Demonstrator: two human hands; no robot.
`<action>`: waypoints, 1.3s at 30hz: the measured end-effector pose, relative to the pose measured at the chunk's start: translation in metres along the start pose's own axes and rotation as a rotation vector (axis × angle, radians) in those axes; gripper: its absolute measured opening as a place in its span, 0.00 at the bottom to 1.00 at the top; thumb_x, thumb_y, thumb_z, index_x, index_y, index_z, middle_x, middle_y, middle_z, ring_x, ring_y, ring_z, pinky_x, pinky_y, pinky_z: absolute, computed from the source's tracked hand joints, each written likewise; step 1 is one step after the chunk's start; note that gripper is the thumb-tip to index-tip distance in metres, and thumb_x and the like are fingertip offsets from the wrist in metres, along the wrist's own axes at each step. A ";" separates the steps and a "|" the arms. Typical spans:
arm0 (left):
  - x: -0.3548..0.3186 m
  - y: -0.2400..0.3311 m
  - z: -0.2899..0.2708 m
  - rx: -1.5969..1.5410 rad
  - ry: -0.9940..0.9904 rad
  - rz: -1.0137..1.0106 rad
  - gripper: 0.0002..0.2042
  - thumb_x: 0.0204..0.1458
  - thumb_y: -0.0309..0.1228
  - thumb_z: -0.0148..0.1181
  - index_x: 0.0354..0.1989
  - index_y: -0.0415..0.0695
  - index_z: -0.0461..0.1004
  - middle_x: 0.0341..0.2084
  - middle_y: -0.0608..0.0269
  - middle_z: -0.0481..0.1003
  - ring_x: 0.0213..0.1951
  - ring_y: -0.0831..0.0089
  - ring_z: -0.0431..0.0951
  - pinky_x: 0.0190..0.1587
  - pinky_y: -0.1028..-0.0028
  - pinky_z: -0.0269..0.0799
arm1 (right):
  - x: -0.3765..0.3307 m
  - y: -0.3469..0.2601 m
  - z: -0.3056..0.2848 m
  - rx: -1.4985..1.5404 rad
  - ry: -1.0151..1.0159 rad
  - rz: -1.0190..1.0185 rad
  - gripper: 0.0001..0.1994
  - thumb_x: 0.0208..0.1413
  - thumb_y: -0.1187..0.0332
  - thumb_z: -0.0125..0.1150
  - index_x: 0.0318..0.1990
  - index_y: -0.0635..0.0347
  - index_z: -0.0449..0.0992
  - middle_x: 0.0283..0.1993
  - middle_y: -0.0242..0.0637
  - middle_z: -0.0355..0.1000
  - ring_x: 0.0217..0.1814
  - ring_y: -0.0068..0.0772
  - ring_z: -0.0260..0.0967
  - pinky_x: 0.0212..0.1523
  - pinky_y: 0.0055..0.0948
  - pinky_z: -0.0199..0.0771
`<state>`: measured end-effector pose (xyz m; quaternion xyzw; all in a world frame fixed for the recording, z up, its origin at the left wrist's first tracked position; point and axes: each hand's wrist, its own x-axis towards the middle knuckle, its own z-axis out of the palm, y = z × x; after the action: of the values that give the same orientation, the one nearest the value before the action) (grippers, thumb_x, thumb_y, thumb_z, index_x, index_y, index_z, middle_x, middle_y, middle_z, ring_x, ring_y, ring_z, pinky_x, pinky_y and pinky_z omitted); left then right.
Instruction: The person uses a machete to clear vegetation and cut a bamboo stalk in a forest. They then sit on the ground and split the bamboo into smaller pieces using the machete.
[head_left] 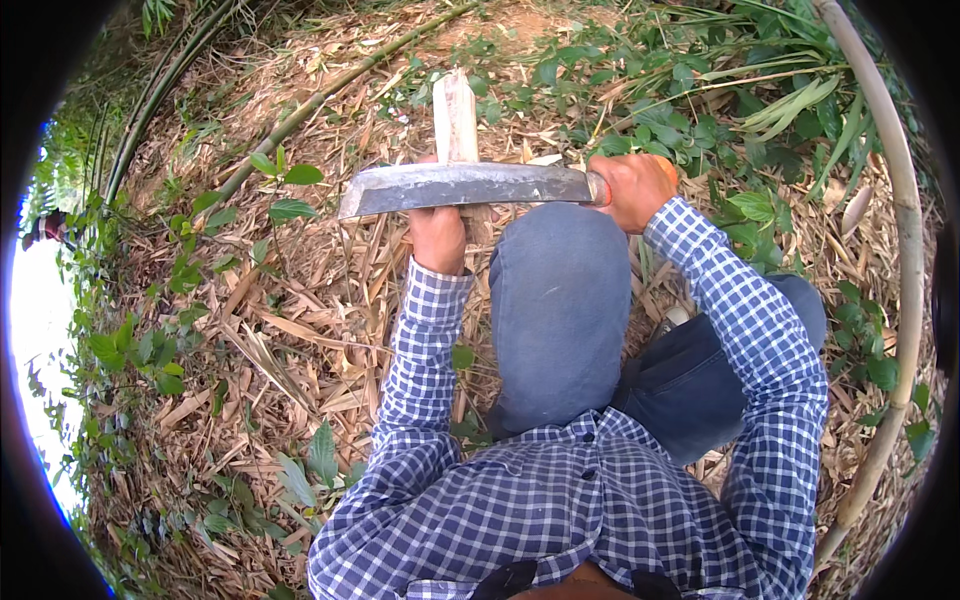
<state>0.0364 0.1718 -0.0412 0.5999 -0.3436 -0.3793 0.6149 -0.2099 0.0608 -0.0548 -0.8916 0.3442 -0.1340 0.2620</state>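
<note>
My right hand is closed around the orange-ended handle of a machete. Its long dark blade reaches left, level across the front of my raised knee. Behind the blade a pale, split piece of wood stands up, its top pointing away from me. My left hand is closed about the lower part of this wood; the blade hides most of its fingers. The blade crosses over the wood, but whether the edge touches it I cannot tell.
Dry bamboo leaves and chips cover the ground. A long bamboo pole lies at the upper left, and a curved pale stem runs down the right side. Green leafy plants grow at upper right. My bent knee is just below the blade.
</note>
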 end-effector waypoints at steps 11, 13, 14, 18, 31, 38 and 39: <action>-0.044 0.015 -0.008 0.012 0.018 0.030 0.16 0.64 0.34 0.47 0.55 0.37 0.62 0.30 0.65 0.72 0.29 0.81 0.73 0.30 0.80 0.72 | 0.002 0.002 0.004 -0.031 0.069 -0.032 0.21 0.39 0.51 0.72 0.30 0.58 0.72 0.24 0.44 0.74 0.27 0.49 0.73 0.30 0.45 0.72; -0.059 0.020 -0.020 0.049 0.000 0.013 0.17 0.64 0.35 0.47 0.55 0.36 0.62 0.32 0.64 0.71 0.32 0.80 0.71 0.35 0.79 0.69 | 0.001 0.000 0.006 0.013 0.113 -0.041 0.21 0.38 0.52 0.72 0.29 0.59 0.71 0.24 0.44 0.74 0.27 0.50 0.73 0.30 0.45 0.72; -0.066 0.021 -0.026 0.062 -0.014 0.002 0.18 0.63 0.36 0.47 0.55 0.35 0.63 0.33 0.64 0.71 0.33 0.80 0.71 0.37 0.79 0.68 | -0.001 0.001 0.008 0.031 0.133 -0.035 0.21 0.38 0.53 0.72 0.29 0.59 0.71 0.24 0.44 0.74 0.27 0.50 0.73 0.30 0.45 0.71; -0.080 0.013 -0.037 0.005 -0.005 -0.081 0.17 0.62 0.39 0.49 0.50 0.38 0.65 0.26 0.66 0.72 0.21 0.81 0.71 0.20 0.81 0.70 | -0.006 0.012 0.015 0.011 0.117 -0.009 0.21 0.39 0.53 0.72 0.29 0.60 0.70 0.23 0.45 0.73 0.27 0.50 0.73 0.30 0.45 0.71; 0.002 0.007 0.024 -0.166 0.076 -0.179 0.17 0.64 0.43 0.44 0.42 0.40 0.69 0.14 0.66 0.69 0.09 0.82 0.66 0.08 0.83 0.60 | 0.003 -0.001 0.007 -0.007 0.044 -0.052 0.20 0.40 0.52 0.72 0.30 0.58 0.72 0.20 0.40 0.72 0.26 0.48 0.73 0.30 0.44 0.72; -0.033 0.018 0.021 -0.212 0.118 -0.128 0.13 0.65 0.39 0.44 0.43 0.40 0.66 0.12 0.64 0.67 0.08 0.81 0.64 0.07 0.82 0.60 | 0.000 0.006 0.000 -0.017 0.121 -0.068 0.23 0.38 0.51 0.72 0.26 0.60 0.68 0.23 0.44 0.71 0.26 0.50 0.72 0.28 0.44 0.70; -0.036 0.016 0.011 -0.170 -0.007 -0.145 0.14 0.65 0.39 0.43 0.41 0.40 0.67 0.12 0.66 0.66 0.07 0.81 0.63 0.07 0.81 0.60 | 0.000 0.006 0.000 -0.013 0.133 -0.059 0.23 0.37 0.51 0.72 0.26 0.60 0.68 0.23 0.43 0.71 0.27 0.49 0.72 0.28 0.44 0.70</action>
<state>0.0106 0.1984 -0.0230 0.5675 -0.2678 -0.4528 0.6334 -0.2131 0.0568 -0.0583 -0.8922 0.3352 -0.1985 0.2286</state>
